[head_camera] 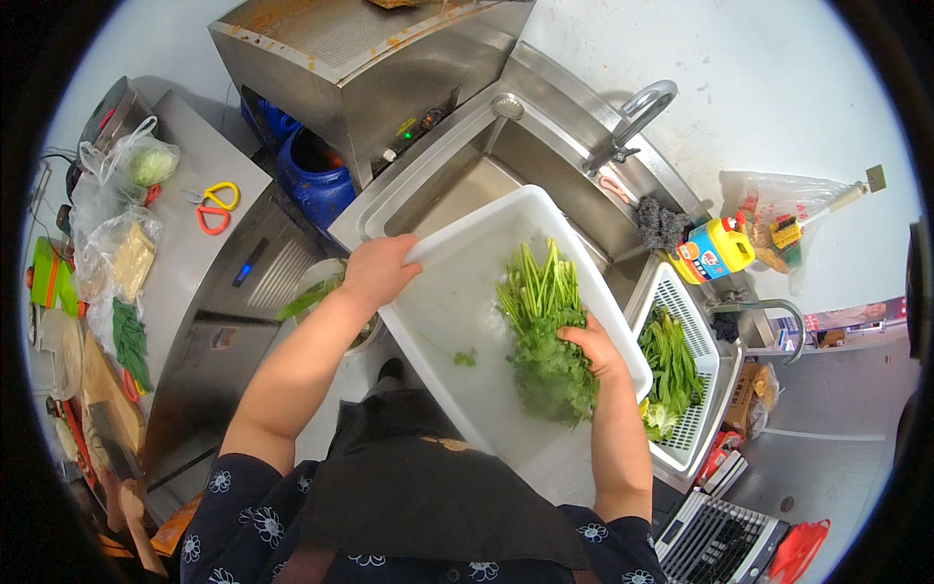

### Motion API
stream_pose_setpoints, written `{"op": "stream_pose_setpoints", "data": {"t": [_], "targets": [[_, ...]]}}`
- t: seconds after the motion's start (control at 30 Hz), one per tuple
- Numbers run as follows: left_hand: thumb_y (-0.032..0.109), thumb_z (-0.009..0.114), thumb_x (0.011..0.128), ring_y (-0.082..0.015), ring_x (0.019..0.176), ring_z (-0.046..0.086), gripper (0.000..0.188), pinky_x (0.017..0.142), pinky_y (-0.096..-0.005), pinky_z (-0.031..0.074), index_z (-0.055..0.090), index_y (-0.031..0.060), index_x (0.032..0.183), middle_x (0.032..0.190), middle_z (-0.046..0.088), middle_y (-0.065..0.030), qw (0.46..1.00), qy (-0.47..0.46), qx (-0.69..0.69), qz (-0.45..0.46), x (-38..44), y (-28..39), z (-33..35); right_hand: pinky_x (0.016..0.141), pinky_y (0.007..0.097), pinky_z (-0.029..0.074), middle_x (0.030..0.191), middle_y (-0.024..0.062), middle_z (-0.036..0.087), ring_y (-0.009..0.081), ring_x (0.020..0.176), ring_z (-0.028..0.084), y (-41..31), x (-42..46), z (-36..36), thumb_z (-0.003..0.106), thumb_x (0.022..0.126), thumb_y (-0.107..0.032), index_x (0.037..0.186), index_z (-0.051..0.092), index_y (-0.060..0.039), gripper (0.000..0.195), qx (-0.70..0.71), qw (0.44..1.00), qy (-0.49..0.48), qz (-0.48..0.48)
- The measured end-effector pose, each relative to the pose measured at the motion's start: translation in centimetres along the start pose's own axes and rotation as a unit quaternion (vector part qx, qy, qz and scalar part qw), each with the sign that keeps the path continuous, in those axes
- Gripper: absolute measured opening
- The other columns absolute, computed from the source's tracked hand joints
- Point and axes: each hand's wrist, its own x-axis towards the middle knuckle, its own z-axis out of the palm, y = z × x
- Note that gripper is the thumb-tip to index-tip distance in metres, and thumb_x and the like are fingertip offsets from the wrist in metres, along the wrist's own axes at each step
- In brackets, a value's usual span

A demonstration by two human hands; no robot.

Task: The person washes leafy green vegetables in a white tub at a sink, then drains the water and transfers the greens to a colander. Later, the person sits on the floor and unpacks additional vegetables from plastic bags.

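A white plastic tub tilts over the front of the stainless steel sink, with some water in it. My left hand grips its rim at the upper left corner. Inside the tub lies a leafy bunch of cilantro, stems towards the faucet side. My right hand is closed around the bunch near its middle, the thumb on top and the other fingers mostly hidden. A loose cilantro leaf lies on the tub's bottom.
Beyond the tub are the sink basin and a faucet. Right of it stand a white basket of greens and a yellow detergent bottle. Scissors lie on the left counter. Another person's hand is near a cleaver.
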Motion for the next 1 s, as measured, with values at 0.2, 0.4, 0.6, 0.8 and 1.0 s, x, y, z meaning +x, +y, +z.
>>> {"op": "stream_pose_setpoints", "data": {"t": [0.2, 0.4, 0.6, 0.8, 1.0], "targets": [[0.025, 0.063, 0.073, -0.0353, 0.08, 0.058, 0.023, 0.068, -0.0455, 0.046, 0.056, 0.0087, 0.089, 0.079, 0.062, -0.0149, 1.0, -0.007, -0.015, 0.002, 0.1, -0.1, 0.3, 0.094, 0.0311, 0.039, 0.117, 0.0136, 0.055, 0.0222, 0.107, 0.052, 0.8, 0.8, -0.9, 0.067, 0.07, -0.012, 0.131, 0.036, 0.0029, 0.071, -0.083, 0.99, -0.105, 0.049], [0.025, 0.063, 0.072, -0.0365, 0.075, 0.057, 0.02, 0.063, -0.0452, 0.044, 0.057, 0.0092, 0.084, 0.074, 0.06, -0.0149, 0.999, 0.031, -0.018, 0.002, -0.1, -0.5, 0.4, 0.094, 0.0398, 0.039, 0.117, 0.0204, 0.05, 0.0342, 0.106, 0.051, -0.8, 0.9, 1.8, 0.076, 0.064, -0.026, 0.127, 0.044, -0.0023, 0.075, -0.567, 0.822, 0.034, -0.037], [0.025, 0.063, 0.072, -0.036, 0.073, 0.057, 0.021, 0.063, -0.045, 0.044, 0.057, 0.0086, 0.084, 0.074, 0.06, -0.015, 0.999, 0.028, -0.02, 0.016, 0.1, -0.4, 0.6, 0.096, 0.0409, 0.037, 0.125, 0.0252, 0.043, 0.038, 0.113, 0.045, 2.0, 1.2, 3.6, 0.074, 0.064, -0.039, 0.132, 0.035, 0.0016, 0.089, -0.639, 0.755, 0.116, -0.089], [0.024, 0.063, 0.072, -0.036, 0.073, 0.057, 0.021, 0.063, -0.0451, 0.044, 0.057, 0.0082, 0.084, 0.073, 0.06, -0.0151, 0.999, 0.034, -0.022, 0.018, 0.1, -0.4, 0.6, 0.091, 0.0328, 0.041, 0.102, 0.0162, 0.061, 0.0244, 0.1, 0.056, 4.2, 4.2, 0.0, 0.065, 0.07, -0.021, 0.125, 0.044, -0.0021, 0.062, -0.311, 0.949, -0.043, -0.003], [0.024, 0.063, 0.072, -0.0365, 0.074, 0.057, 0.022, 0.063, -0.0455, 0.044, 0.057, 0.0077, 0.085, 0.074, 0.06, -0.0153, 0.999, 0.033, -0.027, 0.015, -0.1, -0.7, 0.8, 0.093, 0.0289, 0.038, 0.112, 0.0093, 0.058, 0.0187, 0.103, 0.052, 2.6, 3.8, -1.3, 0.061, 0.07, -0.014, 0.124, 0.048, -0.0029, 0.056, -0.132, 0.982, -0.104, 0.088]]}}
